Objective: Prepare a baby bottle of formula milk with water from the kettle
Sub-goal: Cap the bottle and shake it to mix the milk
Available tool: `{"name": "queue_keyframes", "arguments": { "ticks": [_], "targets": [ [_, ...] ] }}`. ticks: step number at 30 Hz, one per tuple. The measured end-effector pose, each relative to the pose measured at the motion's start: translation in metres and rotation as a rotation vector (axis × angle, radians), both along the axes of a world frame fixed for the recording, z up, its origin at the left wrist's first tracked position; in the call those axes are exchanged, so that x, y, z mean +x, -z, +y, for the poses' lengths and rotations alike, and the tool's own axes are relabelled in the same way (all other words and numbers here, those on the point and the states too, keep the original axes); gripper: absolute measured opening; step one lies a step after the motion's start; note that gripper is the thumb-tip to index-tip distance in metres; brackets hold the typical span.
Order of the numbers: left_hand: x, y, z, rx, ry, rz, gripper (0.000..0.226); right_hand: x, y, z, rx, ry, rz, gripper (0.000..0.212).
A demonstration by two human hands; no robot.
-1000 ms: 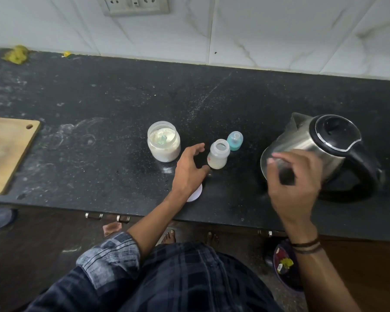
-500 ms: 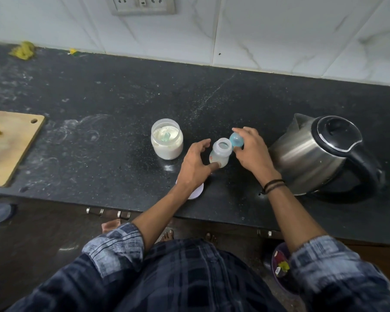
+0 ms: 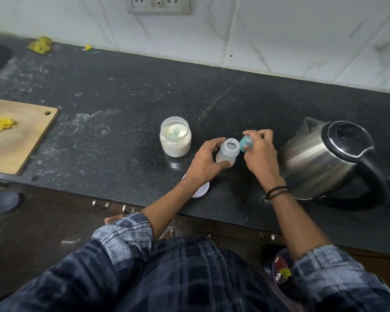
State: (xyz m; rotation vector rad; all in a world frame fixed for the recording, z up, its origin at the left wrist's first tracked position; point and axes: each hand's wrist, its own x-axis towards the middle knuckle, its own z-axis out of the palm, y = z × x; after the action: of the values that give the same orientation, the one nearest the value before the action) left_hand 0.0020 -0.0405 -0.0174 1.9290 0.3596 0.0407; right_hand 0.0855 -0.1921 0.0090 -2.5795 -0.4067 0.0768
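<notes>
A small translucent baby bottle (image 3: 228, 152) stands open-mouthed on the black counter (image 3: 113, 140). My left hand (image 3: 206, 162) wraps around its body from the left. My right hand (image 3: 258, 152) holds the teal bottle cap (image 3: 246, 143), tilted, just right of the bottle's mouth. An open jar of white formula powder (image 3: 175, 136) with a pale green scoop inside stands to the left of the bottle. The steel kettle (image 3: 324, 158) with black lid and handle stands at the right, lid closed, spout toward the back.
A white round lid (image 3: 202, 190) lies near the counter's front edge, partly under my left forearm. A wooden cutting board (image 3: 16, 134) with a yellow scrap lies at the left. Yellow scraps (image 3: 40, 45) sit by the tiled wall. A bin (image 3: 282, 273) stands on the floor.
My right hand moved left from in front of the kettle to the teal cap, took hold of it and lifted it beside the bottle's mouth. My left hand closed around the bottle.
</notes>
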Motion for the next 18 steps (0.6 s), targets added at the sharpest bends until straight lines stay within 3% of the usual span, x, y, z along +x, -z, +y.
{"name": "queue_keyframes", "arguments": {
  "ticks": [5,10,18],
  "targets": [
    [0.005,-0.005,-0.001,-0.041,-0.006,0.006,0.068,-0.010,-0.026,-0.009,0.096,0.001,-0.186,0.042],
    [0.010,-0.007,-0.004,-0.090,-0.021,0.018,0.063,-0.008,-0.049,-0.013,0.262,-0.035,-0.017,0.044],
    [0.010,-0.005,-0.003,-0.096,-0.010,0.035,0.064,-0.008,-0.053,-0.007,0.221,-0.217,0.099,0.041]
  ]
}}
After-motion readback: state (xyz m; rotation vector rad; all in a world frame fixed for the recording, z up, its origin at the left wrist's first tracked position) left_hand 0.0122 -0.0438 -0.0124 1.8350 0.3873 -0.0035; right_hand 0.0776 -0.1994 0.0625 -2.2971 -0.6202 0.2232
